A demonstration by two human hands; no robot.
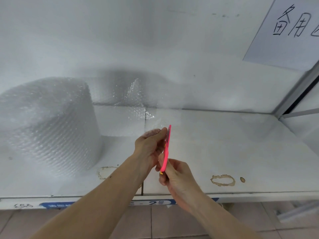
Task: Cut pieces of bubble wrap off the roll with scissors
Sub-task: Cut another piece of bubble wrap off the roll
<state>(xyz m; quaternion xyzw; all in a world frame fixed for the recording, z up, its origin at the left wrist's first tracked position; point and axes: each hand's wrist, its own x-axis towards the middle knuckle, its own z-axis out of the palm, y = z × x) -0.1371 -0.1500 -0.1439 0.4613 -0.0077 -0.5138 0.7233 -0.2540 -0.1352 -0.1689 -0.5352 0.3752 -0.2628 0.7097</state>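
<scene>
A big roll of bubble wrap (50, 125) stands upright at the left of a white shelf (224, 144). A loose sheet of bubble wrap (131, 100) runs from it along the back wall and lies on the shelf. Pink scissors (166, 149) stand edge-on over the middle of the shelf, tips pointing up and away. My right hand (174, 176) grips their lower handle end. My left hand (150, 145) holds the upper part of the scissors with its fingers against the blades. Whether the blades are apart cannot be told.
Brown ring stains (222, 180) mark the shelf near its front edge. A blue label strip (150, 203) runs along the shelf front. A paper sign with handwriting (290, 30) hangs on the back wall at upper right. A metal post (296, 94) frames the right side. Tiled floor lies below.
</scene>
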